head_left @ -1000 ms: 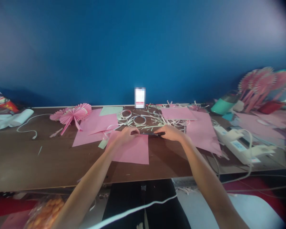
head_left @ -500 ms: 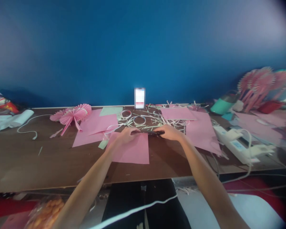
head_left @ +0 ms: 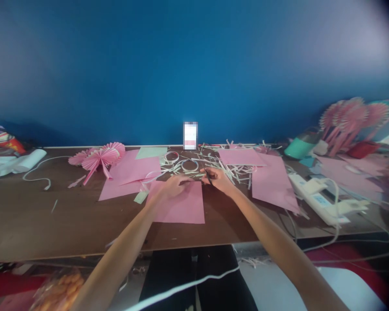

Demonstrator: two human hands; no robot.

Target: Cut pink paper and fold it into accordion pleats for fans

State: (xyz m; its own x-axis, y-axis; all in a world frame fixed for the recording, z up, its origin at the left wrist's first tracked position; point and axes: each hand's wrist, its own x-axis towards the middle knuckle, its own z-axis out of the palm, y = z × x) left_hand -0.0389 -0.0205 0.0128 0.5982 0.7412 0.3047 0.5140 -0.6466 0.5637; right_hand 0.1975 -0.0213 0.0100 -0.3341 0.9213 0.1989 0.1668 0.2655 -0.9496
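Observation:
A pink paper sheet (head_left: 178, 207) lies near the front edge of the desk. My left hand (head_left: 174, 185) is at the sheet's far edge, fingers curled in around something thin and dark that I cannot make out. Just right of the sheet's far corner, my right hand (head_left: 218, 178) is closed on a slender black tool (head_left: 208, 177), held tilted like a pen; its exact kind is unclear. Thin paper strips (head_left: 210, 162) lie tangled beyond both hands, with two tape rolls, one white (head_left: 171, 152) and one ringed in pale blue (head_left: 190, 160).
Folded pink paper fans (head_left: 100, 160) and more pink sheets lie left. On the right are another pink sheet (head_left: 272, 181), a white power strip (head_left: 320, 201) with cables, a green cup (head_left: 300, 147) and several pink fans (head_left: 350, 116). A lit phone (head_left: 190, 136) stands at the wall.
Earlier a long dark object stretched between both hands. Now my right hand has moved a little left and raised a slender black tool, tilted upward. My left hand is nearly in the same place.

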